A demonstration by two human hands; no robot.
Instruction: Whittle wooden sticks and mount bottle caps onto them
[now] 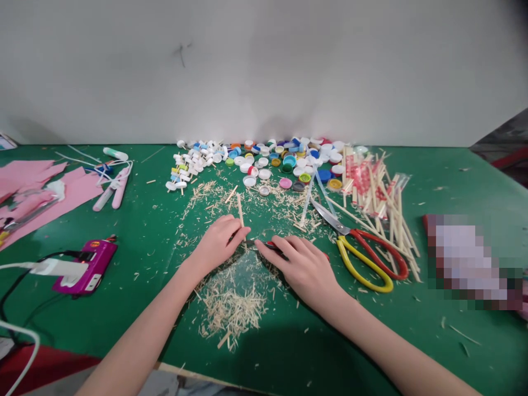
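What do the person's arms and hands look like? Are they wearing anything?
The left hand and right hand wear no gloves. The left forearm and right forearm look bare, tapering toward the wrists. No sleeve, watch or bracelet shows.

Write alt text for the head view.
A person's left hand holds a wooden stick, and the right hand holds what looks like a knife at its near end, over shavings on a green table. Caps lie beyond, scissors and more sticks to the right.
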